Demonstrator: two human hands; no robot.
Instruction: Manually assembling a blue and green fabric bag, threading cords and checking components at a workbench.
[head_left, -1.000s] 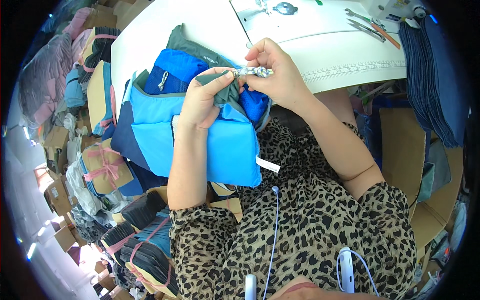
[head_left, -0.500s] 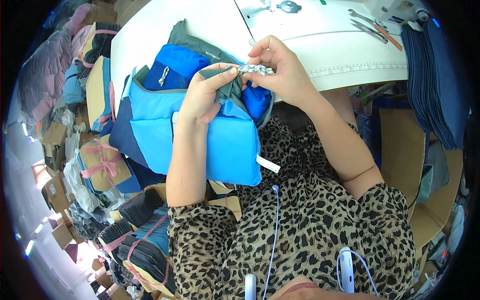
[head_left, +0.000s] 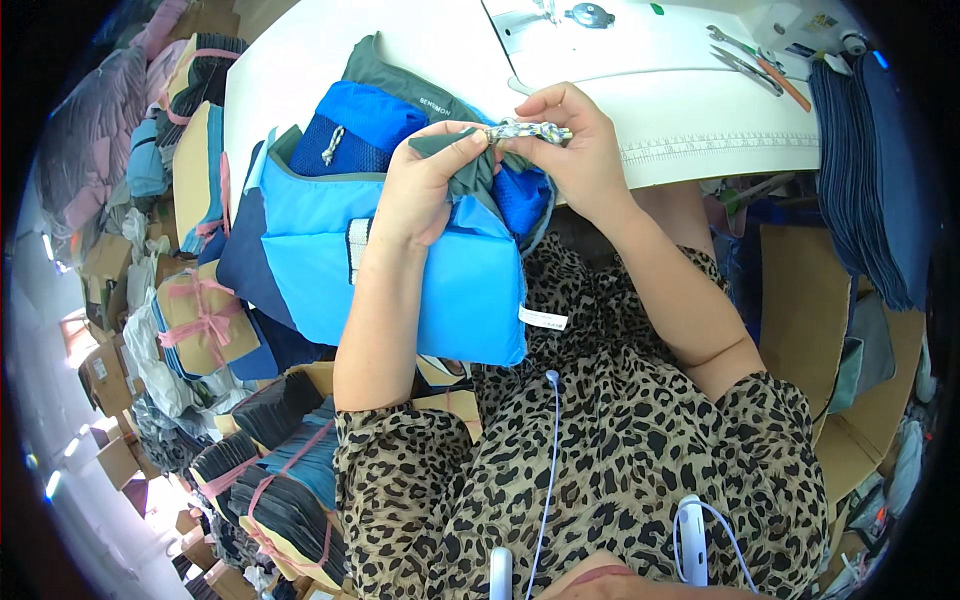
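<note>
A blue fabric bag [head_left: 460, 290] with dark grey-green trim hangs over the table's front edge toward my lap. My left hand [head_left: 432, 185] is closed on a bunched piece of its grey-green fabric [head_left: 470, 172]. Between thumb and fingers, my right hand [head_left: 582, 150] pinches a white patterned cord [head_left: 528, 131], which runs across to my left fingertips. Behind my left hand lies a darker blue mesh pocket [head_left: 350, 130] with a small cord pull [head_left: 333, 146]. A white label [head_left: 542, 318] sticks out from the bag's lower right side.
On the white table [head_left: 690, 105] lie pliers [head_left: 745, 70] and an orange-handled tool [head_left: 783, 82]. A stack of navy fabric pieces [head_left: 865, 180] hangs at the right, above an open cardboard box [head_left: 800, 310]. Tied bundles of cut pieces [head_left: 210, 320] stand at the left.
Both hands have shifted slightly right. The cord between them now shows a tighter, looped end at my right fingers. The bag has moved a little with my hands.
</note>
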